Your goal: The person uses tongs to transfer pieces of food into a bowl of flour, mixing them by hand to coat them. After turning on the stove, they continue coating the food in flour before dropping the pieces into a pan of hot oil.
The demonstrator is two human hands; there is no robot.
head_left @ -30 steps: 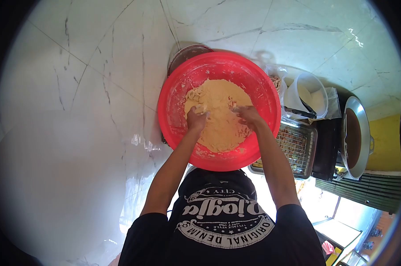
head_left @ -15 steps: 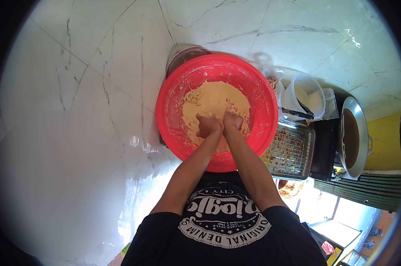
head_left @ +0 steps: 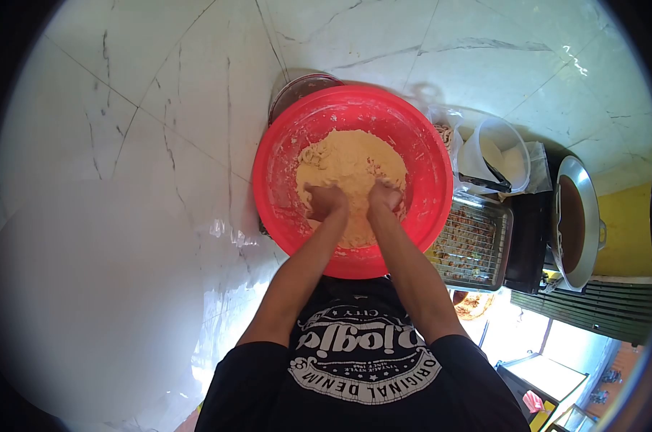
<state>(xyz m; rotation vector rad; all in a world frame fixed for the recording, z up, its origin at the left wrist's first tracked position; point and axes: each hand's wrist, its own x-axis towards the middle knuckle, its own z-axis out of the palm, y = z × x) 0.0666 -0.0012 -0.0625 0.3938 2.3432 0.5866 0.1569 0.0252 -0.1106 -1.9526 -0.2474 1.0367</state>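
A pale yellow, crumbly mass of dough (head_left: pixel 349 162) fills the bottom of a wide round red plastic basin (head_left: pixel 283 155) that sits on the white marble-patterned tiled floor (head_left: pixel 160 108). The left hand (head_left: pixel 325 201) and right hand (head_left: pixel 383 196) press into the near part of the dough, side by side, each grip curled into a loose fist on it. Just right of the basin lie a metal wire rack (head_left: pixel 476 241) and a white plastic tub (head_left: pixel 500 153).

The person wears a black short-sleeved T-shirt (head_left: pixel 362 374) printed across the chest with a white round emblem of curved lettering, and both forearms are bare from sleeve hem to wrist.
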